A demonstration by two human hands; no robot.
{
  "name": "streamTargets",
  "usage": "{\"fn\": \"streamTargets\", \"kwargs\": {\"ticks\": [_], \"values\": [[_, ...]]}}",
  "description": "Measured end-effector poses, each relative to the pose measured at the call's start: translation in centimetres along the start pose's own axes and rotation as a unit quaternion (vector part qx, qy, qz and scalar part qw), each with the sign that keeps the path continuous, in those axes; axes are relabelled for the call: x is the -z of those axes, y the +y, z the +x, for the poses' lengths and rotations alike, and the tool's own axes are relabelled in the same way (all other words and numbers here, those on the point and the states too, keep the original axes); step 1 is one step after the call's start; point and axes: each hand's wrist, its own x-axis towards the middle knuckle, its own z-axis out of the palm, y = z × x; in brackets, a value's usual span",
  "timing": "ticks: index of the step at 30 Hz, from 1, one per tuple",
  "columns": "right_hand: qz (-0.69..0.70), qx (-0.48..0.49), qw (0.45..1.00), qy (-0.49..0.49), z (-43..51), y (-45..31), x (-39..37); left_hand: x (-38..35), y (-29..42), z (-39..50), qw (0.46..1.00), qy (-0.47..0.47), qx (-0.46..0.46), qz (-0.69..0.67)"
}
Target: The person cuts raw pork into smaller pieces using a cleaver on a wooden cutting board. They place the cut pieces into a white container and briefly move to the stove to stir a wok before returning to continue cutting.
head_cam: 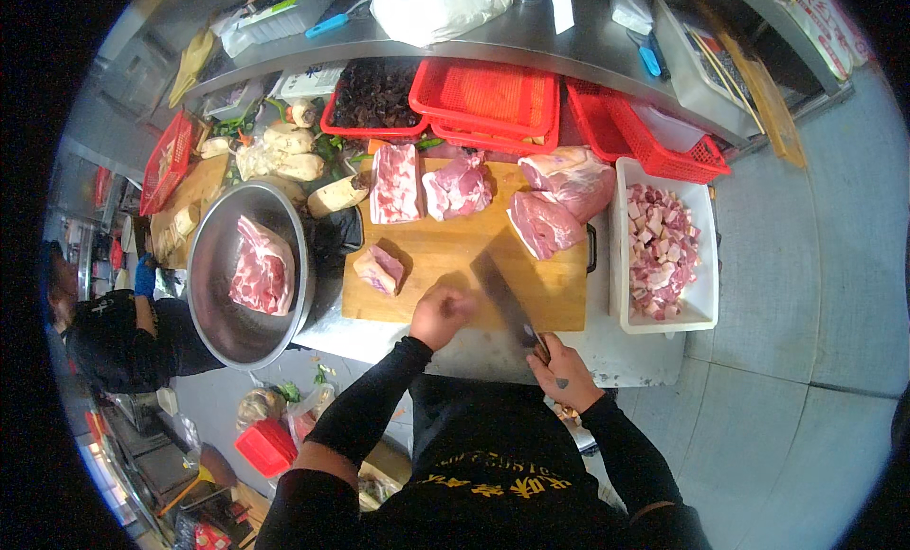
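Observation:
My right hand (pixel 566 372) grips the handle of a cleaver (pixel 506 294), its broad blade pointing up and left over a wooden cutting board (pixel 455 255). My left hand (pixel 442 314) is blurred above the board's front edge, left of the blade; whether its fingers hold anything cannot be told. A small chunk of pork (pixel 380 269) lies on the board to the left. Along the back are a slab of pork belly (pixel 395 184) and a piece of raw pork (pixel 458 185). Two larger pork pieces (pixel 546 224) sit together at the back right.
Left of the board, a steel bowl (pixel 200 294) holds a pork slab (pixel 261 269). A white tub (pixel 711 266) with diced pork stands right. Behind are red baskets (pixel 487 99), black fungus (pixel 377 92) and daikon radishes (pixel 288 159). A co-worker (pixel 131 337) with a blue glove is far left.

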Motion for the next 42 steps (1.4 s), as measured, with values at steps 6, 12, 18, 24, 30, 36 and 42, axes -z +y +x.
{"fn": "streamTargets", "kwargs": {"ticks": [6,12,18,24,30,36,42], "values": [[-0.1,-0.017,0.994,0.049,0.5,2.5,0.3,-0.1,0.3,-0.7,0.958,-0.054,-0.227,0.169],[-0.052,-0.04,0.995,0.074,-0.2,1.0,1.6,-0.3,1.4,0.8,0.983,0.001,-0.131,0.128],[-0.057,0.0,0.998,0.036,-1.6,-0.9,0.4,-0.5,2.2,-0.2,0.947,0.094,-0.245,0.188],[-0.101,0.037,0.994,-0.02,-1.5,-2.6,-0.5,0.1,-0.1,-0.4,0.943,-0.035,-0.263,0.199],[-0.16,0.013,0.985,-0.064,-1.2,-3.3,-1.2,-0.7,-2.3,0.0,0.958,-0.047,-0.228,0.166],[-0.126,0.032,0.991,-0.019,3.0,-2.7,-4.5,-1.0,-2.5,-0.3,0.95,0.001,-0.287,0.12],[-0.093,0.068,0.992,0.056,8.5,-0.4,-4.5,-0.9,-1.9,0.0,0.947,-0.023,-0.281,0.152]]}}
